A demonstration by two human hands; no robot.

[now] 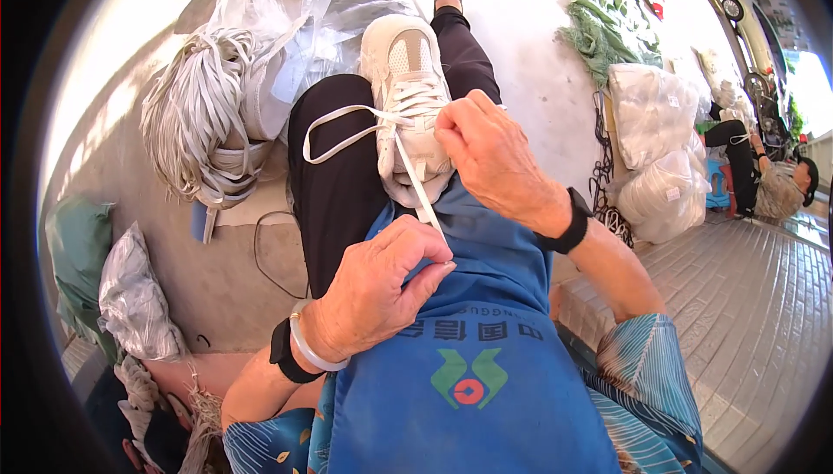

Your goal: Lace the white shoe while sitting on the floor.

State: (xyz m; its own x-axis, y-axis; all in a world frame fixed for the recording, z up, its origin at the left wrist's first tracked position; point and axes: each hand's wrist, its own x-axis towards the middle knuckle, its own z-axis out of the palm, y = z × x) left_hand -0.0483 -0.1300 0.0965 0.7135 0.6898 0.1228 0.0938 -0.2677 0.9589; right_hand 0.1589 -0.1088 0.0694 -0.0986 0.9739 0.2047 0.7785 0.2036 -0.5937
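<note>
A cream lace-up sneaker [403, 75] rests on my lap, toe pointing away from me. Its white shoelace [415, 168] is threaded across the tongue. One stretch of lace runs tight from the shoe down to my left hand [382, 279], which pinches it between thumb and fingers over the blue apron [486, 318]. A loose loop of lace hangs out to the sneaker's left, over my dark trouser leg. My right hand [495, 157] is closed against the sneaker's right side near the laces; its fingertips are turned in, so what they grip is hidden.
A big bundle of pale laces [204, 105] hangs at the left, beside clear plastic packaging [334, 5]. Bagged goods [655, 114] are piled at the right, with green netting [607, 27] behind. Farther right, another person [777, 187] sits near a parked vehicle [748, 27].
</note>
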